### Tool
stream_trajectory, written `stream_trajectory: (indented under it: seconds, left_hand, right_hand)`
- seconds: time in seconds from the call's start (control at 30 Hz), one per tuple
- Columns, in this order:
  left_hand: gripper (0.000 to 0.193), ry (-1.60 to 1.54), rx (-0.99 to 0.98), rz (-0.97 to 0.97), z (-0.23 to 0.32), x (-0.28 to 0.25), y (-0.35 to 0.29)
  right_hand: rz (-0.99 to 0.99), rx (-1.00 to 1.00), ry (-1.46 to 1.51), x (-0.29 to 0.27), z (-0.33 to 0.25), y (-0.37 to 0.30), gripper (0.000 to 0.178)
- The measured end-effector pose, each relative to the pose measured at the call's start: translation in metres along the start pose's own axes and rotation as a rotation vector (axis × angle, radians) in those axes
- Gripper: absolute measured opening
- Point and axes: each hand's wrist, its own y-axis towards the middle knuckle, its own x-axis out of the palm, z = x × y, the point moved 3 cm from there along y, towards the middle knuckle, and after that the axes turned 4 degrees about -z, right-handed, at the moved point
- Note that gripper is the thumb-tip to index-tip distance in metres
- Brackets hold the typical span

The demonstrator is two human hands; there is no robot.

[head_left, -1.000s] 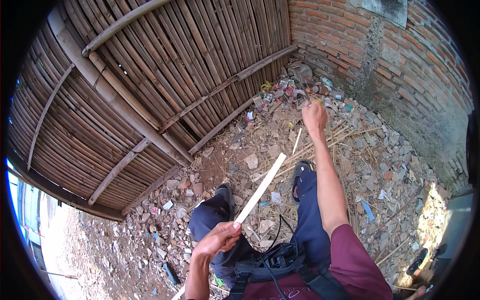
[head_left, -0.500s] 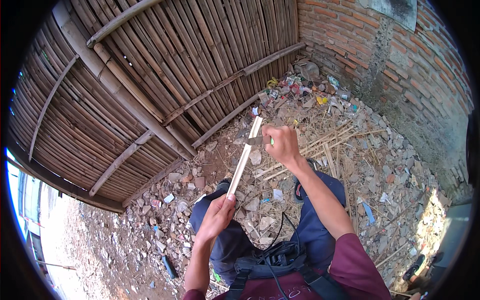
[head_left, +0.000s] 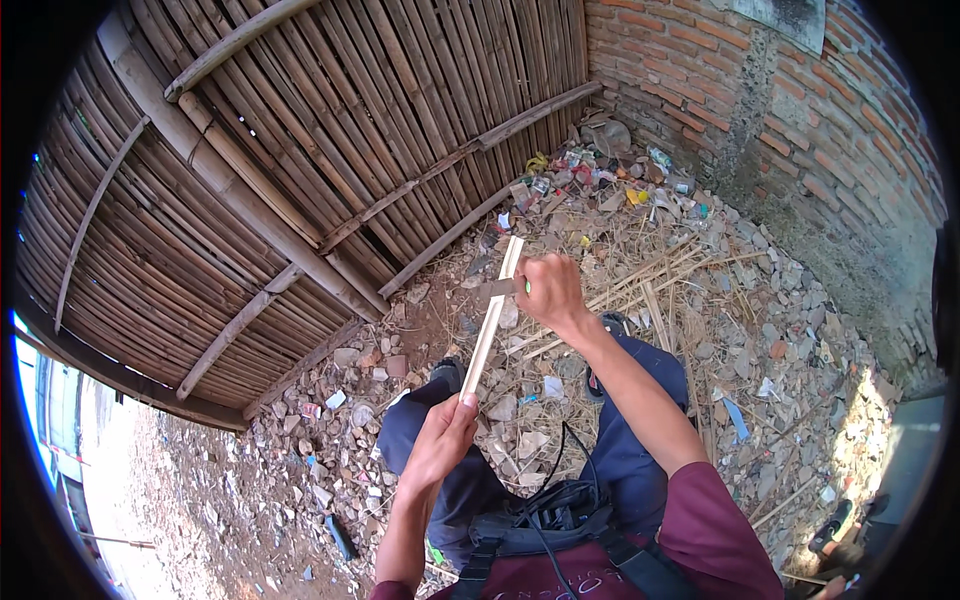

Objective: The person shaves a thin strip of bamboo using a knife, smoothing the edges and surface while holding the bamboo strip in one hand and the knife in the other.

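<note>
My left hand [head_left: 444,436] is closed round the near end of a pale split bamboo strip [head_left: 484,345], thumb lying along it. The strip slants up and away from me, its far end free above the ground. In my right hand [head_left: 553,292] is a knife with a dark, broad blade [head_left: 497,288] and a bit of green at the handle. Its blade lies across the upper part of the strip, touching it or just over it. My right fingers wrap the handle and hide most of it.
A bamboo slat wall [head_left: 400,120] stands ahead and left, meeting a brick wall [head_left: 690,80] at the far corner. Rubble and litter [head_left: 610,170] cover the ground. Loose bamboo strips [head_left: 650,275] lie beyond my right knee. A black cable [head_left: 565,450] hangs at my waist.
My right hand and the knife have shifted slightly left and a little down the strip. The left hand keeps its hold, barely moved.
</note>
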Motion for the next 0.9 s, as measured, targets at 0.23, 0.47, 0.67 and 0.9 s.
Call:
stream_trajectory:
  seconds: [0.23,0.47,0.67,0.9]
  left_hand:
    - [0.046,-0.017,-0.022,0.029,0.005,-0.005,-0.001]
    - [0.040,-0.050,-0.147,-0.131,-0.017,0.003,-0.042]
    - [0.043,0.204,0.038,0.158,-0.027,-0.027,-0.023]
    - [0.038,0.474,0.129,0.237,0.000,-0.010,-0.013]
  right_hand:
    - [0.020,0.044,-0.038,0.014,0.016,0.011,0.022]
    - [0.073,0.612,-0.170,-0.006,0.136,0.023,0.022]
    - [0.120,0.460,0.050,-0.038,0.084,0.018,0.020]
    - [-0.057,-0.024,0.037,-0.004,0.012,0.000,0.015]
